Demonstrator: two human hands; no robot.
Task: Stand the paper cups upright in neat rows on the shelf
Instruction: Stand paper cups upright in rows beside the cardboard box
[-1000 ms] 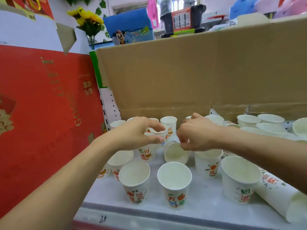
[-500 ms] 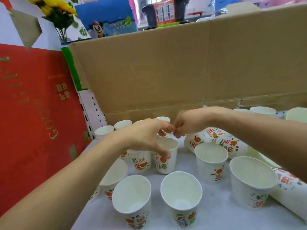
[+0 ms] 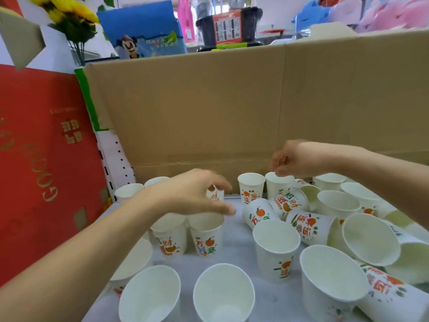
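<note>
The right hand (image 3: 293, 159) curls at a cup (image 3: 278, 185) by the cardboard wall (image 3: 209, 112) (pinching? can't tell). The left hand (image 3: 192, 194) is spread. Stand fallen cups (image 3: 262, 213) up gently.

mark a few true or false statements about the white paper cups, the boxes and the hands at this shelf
1. Some printed white paper cups lie on their sides. True.
2. A brown cardboard wall stands behind the cups. True.
3. A red box stands at the right. False: the red printed box stands at the left.
4. A hand lies flat on the shelf. False: the right hand is above the white shelf, fingers curled at the upright back cup.
</note>
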